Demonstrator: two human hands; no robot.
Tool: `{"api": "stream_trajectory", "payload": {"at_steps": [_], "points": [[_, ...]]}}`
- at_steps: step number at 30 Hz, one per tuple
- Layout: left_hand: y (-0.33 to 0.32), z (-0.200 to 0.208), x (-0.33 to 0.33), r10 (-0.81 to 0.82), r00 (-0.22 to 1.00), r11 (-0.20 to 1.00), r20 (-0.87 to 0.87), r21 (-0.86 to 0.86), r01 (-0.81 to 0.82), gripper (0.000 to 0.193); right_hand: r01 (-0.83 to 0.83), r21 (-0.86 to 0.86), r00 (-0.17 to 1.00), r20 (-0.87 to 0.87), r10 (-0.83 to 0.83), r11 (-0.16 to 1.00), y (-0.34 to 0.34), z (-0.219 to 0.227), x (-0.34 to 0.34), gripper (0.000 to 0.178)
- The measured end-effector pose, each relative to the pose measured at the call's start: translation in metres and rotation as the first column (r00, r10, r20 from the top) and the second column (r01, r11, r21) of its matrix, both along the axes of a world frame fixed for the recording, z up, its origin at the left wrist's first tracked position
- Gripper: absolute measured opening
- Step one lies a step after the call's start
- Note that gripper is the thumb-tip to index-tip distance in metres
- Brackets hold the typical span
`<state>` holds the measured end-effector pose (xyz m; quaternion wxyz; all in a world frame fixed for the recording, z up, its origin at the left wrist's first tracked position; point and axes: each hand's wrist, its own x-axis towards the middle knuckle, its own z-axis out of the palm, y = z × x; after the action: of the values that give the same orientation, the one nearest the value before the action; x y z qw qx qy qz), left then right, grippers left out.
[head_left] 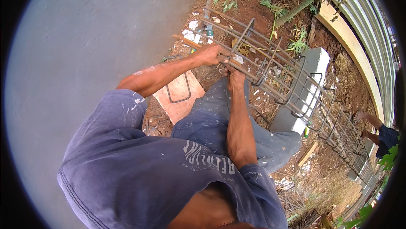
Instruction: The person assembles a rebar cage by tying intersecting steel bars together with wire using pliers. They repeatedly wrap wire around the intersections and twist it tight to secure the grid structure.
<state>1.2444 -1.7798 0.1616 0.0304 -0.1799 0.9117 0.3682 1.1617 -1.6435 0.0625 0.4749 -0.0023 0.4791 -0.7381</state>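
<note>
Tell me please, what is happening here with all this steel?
A person has both hands, left and right, close together at a long bar of a rebar cage. What exactly the fingers grip is too small to tell. The cage stretches away to the right, passing across a grey-and-white block. A loose rectangular stirrup lies on a reddish board. Another person is near the cage's far part.

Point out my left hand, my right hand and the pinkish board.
Left hand [214,54]: head view, back of hand.
Right hand [236,78]: head view, middle of hand.
Pinkish board [178,90]: head view, middle of face.
</note>
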Motion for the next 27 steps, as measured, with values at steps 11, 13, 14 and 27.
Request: {"api": "stream_trajectory", "payload": {"at_steps": [11, 13, 14, 27], "points": [[0.004, -0.005, 0.003, -0.065, 0.997, 0.995, -0.039, -0.079, 0.062, 0.021, 0.061, -0.182, 0.986, 0.163, -0.031, 0.981, 0.013, 0.02, 0.012, 0.029], [0.004, -0.004, 0.006, -0.066, 0.995, 0.995, -0.073, -0.081, 0.06, 0.021, 0.043, -0.141, 0.966, 0.259, -0.005, 0.989, 0.009, 0.024, 0.01, 0.029], [0.004, -0.005, 0.007, -0.072, 0.992, 0.995, -0.102, -0.079, 0.064, 0.022, 0.028, -0.195, 0.958, 0.285, 0.029, 0.98, 0.006, 0.027, 0.01, 0.03], [-0.005, -0.004, -0.004, 0.011, 0.999, 0.994, 0.043, 0.107, -0.015, 0.04, -0.067, -0.26, 0.961, 0.244, 0.133, 0.963, 0.012, 0.022, 0.006, 0.033]]}}
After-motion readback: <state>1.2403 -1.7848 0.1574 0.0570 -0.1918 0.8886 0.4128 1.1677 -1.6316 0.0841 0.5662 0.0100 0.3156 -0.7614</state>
